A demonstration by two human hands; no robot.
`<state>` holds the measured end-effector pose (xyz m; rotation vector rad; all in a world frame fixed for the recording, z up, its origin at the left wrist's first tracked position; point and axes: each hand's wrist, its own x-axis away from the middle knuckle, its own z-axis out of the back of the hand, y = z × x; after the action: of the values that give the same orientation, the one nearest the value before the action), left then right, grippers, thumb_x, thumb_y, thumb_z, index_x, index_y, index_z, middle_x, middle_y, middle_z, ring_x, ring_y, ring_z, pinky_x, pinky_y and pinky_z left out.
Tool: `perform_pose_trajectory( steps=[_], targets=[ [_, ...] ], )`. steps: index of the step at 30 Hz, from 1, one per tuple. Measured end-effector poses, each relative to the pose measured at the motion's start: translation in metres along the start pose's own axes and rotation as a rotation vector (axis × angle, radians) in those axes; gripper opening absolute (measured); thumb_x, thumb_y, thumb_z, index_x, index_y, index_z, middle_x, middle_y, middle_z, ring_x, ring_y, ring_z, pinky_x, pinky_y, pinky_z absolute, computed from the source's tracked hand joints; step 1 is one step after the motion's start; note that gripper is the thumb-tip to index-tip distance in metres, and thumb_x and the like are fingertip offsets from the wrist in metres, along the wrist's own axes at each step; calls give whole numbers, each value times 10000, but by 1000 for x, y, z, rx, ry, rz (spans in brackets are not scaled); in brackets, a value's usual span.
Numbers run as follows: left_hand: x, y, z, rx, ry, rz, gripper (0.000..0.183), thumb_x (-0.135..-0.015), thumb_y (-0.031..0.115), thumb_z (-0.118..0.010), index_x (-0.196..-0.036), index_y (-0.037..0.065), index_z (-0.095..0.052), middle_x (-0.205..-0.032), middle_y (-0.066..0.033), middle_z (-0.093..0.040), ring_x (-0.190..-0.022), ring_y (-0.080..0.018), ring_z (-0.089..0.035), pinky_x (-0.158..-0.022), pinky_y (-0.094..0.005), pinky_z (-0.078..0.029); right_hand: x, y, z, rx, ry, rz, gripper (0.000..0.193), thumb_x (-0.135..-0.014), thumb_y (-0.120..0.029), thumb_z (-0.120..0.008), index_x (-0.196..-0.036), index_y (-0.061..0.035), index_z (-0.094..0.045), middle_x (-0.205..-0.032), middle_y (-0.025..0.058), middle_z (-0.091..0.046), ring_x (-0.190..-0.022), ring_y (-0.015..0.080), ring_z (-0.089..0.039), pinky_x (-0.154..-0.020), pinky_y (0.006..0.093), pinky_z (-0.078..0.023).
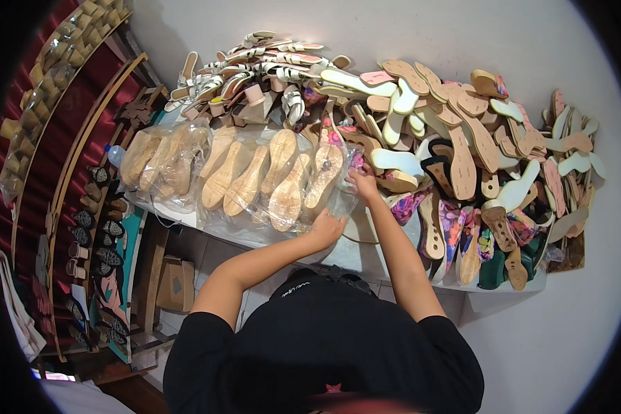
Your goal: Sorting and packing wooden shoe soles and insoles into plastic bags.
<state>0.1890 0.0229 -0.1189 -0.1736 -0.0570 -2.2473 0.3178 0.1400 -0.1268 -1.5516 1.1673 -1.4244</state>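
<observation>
"Where are the hands?"

"Nearest is the left hand, fingers bent at the near edge of the clear plastic. The right hand is a little farther off, at the plastic's right side, fingers partly curled. I cannot tell whether either one pinches the film."

"And the closest wooden sole?"

"It's on the tabletop under the plastic, far of the left hand and left of the right. Its long axis runs near to far, its far end leaning slightly right. The left hand is by its near end, the right beside its right edge; neither is clearly nearer."

"How many?"

"Two hands, and six wooden soles in that group, counting this one. The bagged bundle to the left overlaps too much to count."

"Farther back?"

"One heap of loose soles right, one pile of white sandals far left; neither countable singly."
</observation>
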Motion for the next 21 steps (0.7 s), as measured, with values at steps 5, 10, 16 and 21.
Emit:
perform_pose_trajectory(
  steps=[5, 10, 16, 21],
  targets=[
    [3, 3, -11, -1, 229, 72, 182, -761, 107, -457, -933, 72, -508, -573, -76, -572, -591, -227, -584, -765, -350, -390, -14, 1, -7, 219, -48, -3, 478, -748, -70, -558, -1192, -95, -383, -1021, 69, -524, -723, 163, -543, -584, 307, -443],
    [17, -13, -7, 114, 464, -89, 183, -730, 119, -474, -912, 105, -488, -827, -93, -567, -809, -212, -544, -726, -307, -415, -5, 33, 10, 541, -107, 623, 186, -752, -37, -528, -937, -40, -550, -790, 39, -570, -639, 121, -523, -576, 261, -434],
    [9, -1, 0, -105, 764, 70, 245, -734, 158, -489, -977, 124, -490, -997, -75, -509, -1040, -193, -463, -930, -403, -281, 26, 66, -1, 174, -414, 235, 218, -731, -4, -512, -931, -38, -590, -777, 52, -594, -740, 116, -551, -662, 242, -432],
    [4, -4, -12, -252, 627, 196, 236, -757, 200, -459, -964, 109, -524, -1069, -75, -509, -1131, -199, -409, -997, -453, -144, 36, 67, 0, -90, -432, -81, 262, -730, 60, -491, -963, 1, -593, -867, 51, -595, -787, 133, -553, -685, 230, -439]
  ],
)
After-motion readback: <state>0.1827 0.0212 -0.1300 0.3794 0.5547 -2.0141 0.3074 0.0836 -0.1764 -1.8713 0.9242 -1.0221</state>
